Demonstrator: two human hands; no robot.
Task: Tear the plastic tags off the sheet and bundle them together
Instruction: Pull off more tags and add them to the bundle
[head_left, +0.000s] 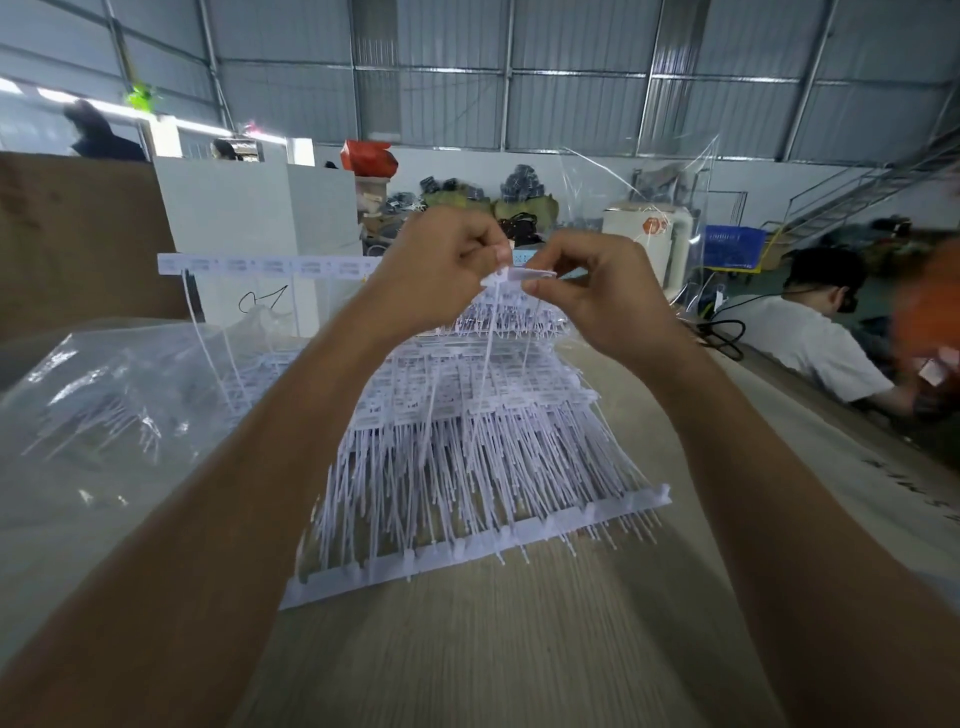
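Both my hands are raised above a pile of white plastic tag sheets (467, 441) lying on the wooden table (519, 649). My left hand (436, 265) pinches the head of a white plastic tag (511, 274), and a strip of joined tags (260, 265) stretches out to the left of that hand. My right hand (597, 296) pinches the same tag from the right side. The tag's thin tail hangs down toward the pile. A white runner bar (467, 551) with short stubs lies across the front of the pile.
A clear plastic bag (104, 415) with loose tags lies at the left on the table. Brown cardboard (78, 234) and white boards (249, 208) stand behind. A person in a white shirt (810, 343) sits at the right; something orange (930, 306) is blurred at the right edge.
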